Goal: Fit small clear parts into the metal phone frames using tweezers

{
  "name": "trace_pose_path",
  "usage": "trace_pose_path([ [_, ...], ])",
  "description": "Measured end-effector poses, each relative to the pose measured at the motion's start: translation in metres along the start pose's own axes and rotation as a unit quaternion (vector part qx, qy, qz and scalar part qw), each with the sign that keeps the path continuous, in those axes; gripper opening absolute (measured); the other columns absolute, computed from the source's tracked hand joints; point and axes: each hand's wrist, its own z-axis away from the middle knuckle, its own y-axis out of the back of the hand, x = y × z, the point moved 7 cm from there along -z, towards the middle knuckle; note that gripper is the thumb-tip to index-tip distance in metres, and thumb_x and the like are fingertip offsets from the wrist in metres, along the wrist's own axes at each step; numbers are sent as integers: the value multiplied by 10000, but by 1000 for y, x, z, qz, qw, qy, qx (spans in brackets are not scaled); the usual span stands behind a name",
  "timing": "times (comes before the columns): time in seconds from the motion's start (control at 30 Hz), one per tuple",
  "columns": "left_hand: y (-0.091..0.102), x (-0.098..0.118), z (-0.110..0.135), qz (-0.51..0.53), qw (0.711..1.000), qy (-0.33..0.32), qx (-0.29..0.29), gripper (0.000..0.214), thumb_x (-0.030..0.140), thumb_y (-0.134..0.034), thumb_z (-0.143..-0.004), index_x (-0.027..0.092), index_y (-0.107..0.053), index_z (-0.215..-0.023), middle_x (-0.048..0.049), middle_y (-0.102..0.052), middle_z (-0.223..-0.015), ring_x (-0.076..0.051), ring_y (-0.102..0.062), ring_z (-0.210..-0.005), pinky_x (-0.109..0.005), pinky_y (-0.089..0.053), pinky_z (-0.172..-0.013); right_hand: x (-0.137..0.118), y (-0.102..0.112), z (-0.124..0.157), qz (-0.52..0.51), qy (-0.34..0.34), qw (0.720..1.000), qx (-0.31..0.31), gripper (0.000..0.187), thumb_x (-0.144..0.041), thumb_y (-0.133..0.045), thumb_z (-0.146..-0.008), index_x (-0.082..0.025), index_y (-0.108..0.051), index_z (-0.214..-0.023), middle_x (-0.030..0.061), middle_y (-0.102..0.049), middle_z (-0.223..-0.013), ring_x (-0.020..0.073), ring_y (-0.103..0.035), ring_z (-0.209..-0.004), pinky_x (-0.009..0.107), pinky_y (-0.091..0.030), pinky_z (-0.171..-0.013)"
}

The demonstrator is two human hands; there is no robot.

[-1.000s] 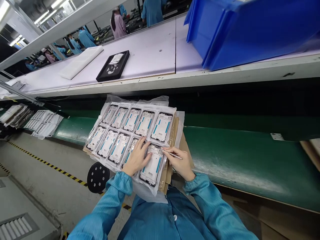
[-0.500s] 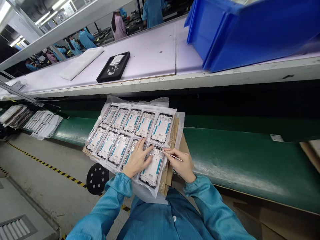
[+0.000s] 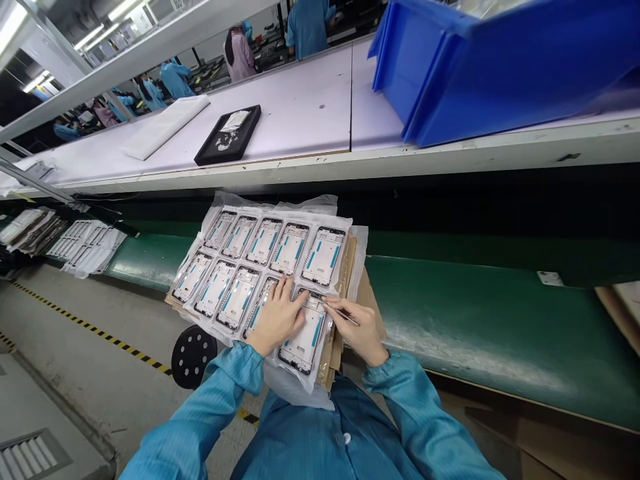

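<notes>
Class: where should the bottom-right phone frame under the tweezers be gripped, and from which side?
Grip the phone frame by its long right edge, coming from the right. It lies flat, and that edge has no frame beside it, while the neighbouring frame crowds its left edge.

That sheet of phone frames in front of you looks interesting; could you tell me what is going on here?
A person in a blue smock has a plastic-wrapped sheet of ten phone frames resting on cardboard. Their left hand lies on the lower row, and their right hand holds slim metal tweezers, with the tip at the top of the nearest frame.
</notes>
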Motion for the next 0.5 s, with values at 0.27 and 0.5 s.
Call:
trace_pose_path([
  [0.27, 1, 6, -7, -51, 999, 15, -8, 414, 186, -576, -905, 250, -596, -1313, -180, -476, -1498, -401, -402, -1417, -671, -345, -1108, 0, 42, 8, -61, -121, 982, 132, 247, -419, -802, -788, -186, -737, -742, 90, -812, -876, 122, -568, -380, 276, -521, -352],
  [0.5, 16, -9, -9, -8, 999, 23, 23, 446, 220, -545, -933, 217, -516, -1378, -196, -456, -1507, -361, -442, -1391, -606, -406, -1098, -29, 62, 6, -39, -95, 983, 149, 312, -485, -671, -915, -187, -724, -839, 35, -705, -646, 169, -647, -540, 281, -554, -496],
])
